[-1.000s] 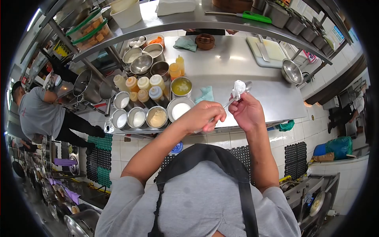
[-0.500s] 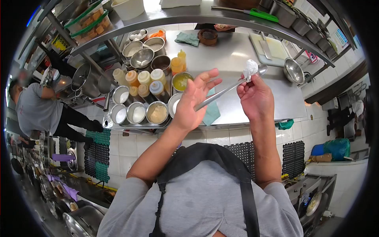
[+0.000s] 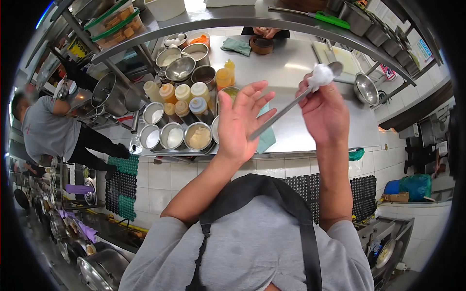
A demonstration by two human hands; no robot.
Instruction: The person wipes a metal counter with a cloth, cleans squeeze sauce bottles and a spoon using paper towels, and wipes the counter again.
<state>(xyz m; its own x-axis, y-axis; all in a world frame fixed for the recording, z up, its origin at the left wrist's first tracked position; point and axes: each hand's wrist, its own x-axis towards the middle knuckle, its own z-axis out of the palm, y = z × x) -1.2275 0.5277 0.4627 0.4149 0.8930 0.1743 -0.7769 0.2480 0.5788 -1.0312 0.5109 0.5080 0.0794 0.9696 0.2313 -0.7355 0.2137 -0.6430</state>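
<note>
My right hand [image 3: 324,114] is closed around a long metal spoon [image 3: 281,114] just below its bowl. A crumpled white wad, like paper or a napkin [image 3: 321,76], is pinched against the spoon in the same fingers. The handle slants down to the left, and its far end meets the palm of my left hand [image 3: 239,121]. That hand has its fingers spread and the palm turned up. Behind it, partly hidden, is a pot of yellow-green liquid [image 3: 229,92]. Beside the left hand stand squeeze bottles [image 3: 183,92] and a metal tub of beige paste [image 3: 198,137].
Steel bowls [image 3: 180,69] crowd the counter's left side. A cutting board [image 3: 347,72] with a knife and a steel bowl [image 3: 366,89] are at the right. An overhead shelf [image 3: 233,18] spans the far side. One person [image 3: 51,121] stands left; another's hands [image 3: 266,32] show across the counter.
My right hand has moved right and slightly up with the spoon and white wad, which looks blurred now. The spoon's handle has slid across my left palm toward the right.
</note>
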